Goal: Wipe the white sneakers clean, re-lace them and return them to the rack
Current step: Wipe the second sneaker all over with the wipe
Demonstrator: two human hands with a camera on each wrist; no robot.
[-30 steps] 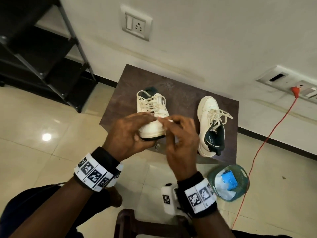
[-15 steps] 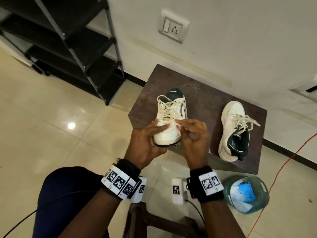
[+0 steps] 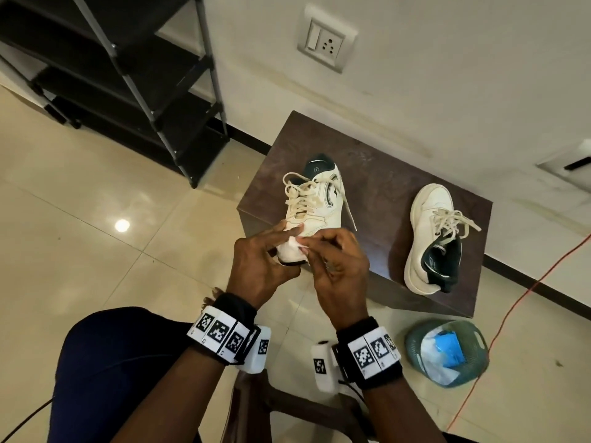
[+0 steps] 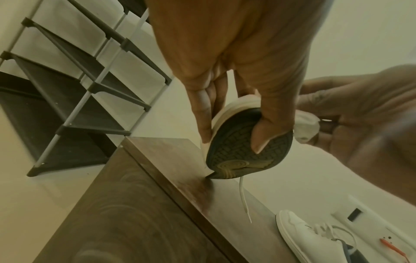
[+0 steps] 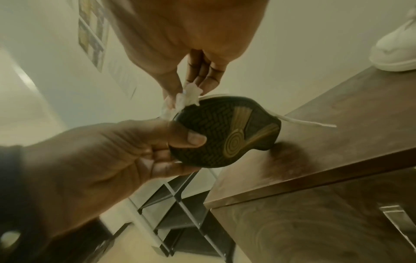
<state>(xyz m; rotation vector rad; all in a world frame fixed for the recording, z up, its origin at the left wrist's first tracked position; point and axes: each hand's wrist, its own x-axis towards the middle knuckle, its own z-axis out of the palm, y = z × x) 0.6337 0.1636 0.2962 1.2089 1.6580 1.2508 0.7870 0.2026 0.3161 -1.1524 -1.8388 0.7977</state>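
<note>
Left hand (image 3: 262, 266) tilts sneaker (image 3: 315, 206) off table edge (image 3: 256, 215).

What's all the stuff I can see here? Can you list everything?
held sneaker: one, white with dark sole, toe lifted off the table, heel end resting on it
second sneaker: one, white, lying on the table's right part
wipe: one, white, crumpled, at the held sneaker's toe
table: one, dark brown, against the wall
shoe rack: one, black, at the wall left of the table
basket: one, teal, on the floor, with white and blue items inside
cable: one, orange, across the floor at right
wall socket: one, white, above the table
left hand: grips the held sneaker's toe
right hand: pinches the wipe
</note>
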